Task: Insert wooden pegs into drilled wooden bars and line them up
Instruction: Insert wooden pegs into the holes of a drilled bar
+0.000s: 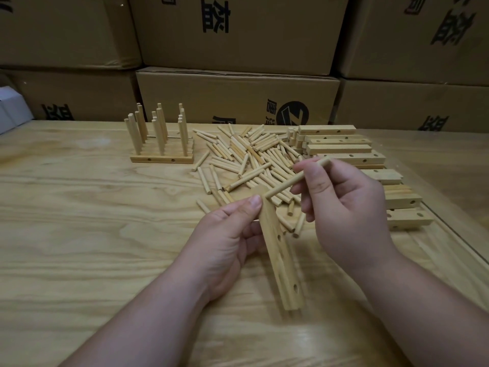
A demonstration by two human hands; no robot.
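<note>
My left hand (227,239) grips a drilled wooden bar (280,260) near its far end, the bar pointing toward me above the table with two empty holes showing on its side. My right hand (341,207) pinches a wooden peg (293,181) and holds its lower tip against the bar's far end, beside my left thumb. A heap of loose pegs (246,154) lies on the table behind my hands. Empty drilled bars (341,149) are stacked at the right. Several finished bars with upright pegs (161,144) stand in a row at the back left.
The wooden table (92,221) has a glass sheet edge (455,239) running along its right side. Stacked cardboard boxes (238,96) wall off the back. A white object (12,107) sits at the far left edge.
</note>
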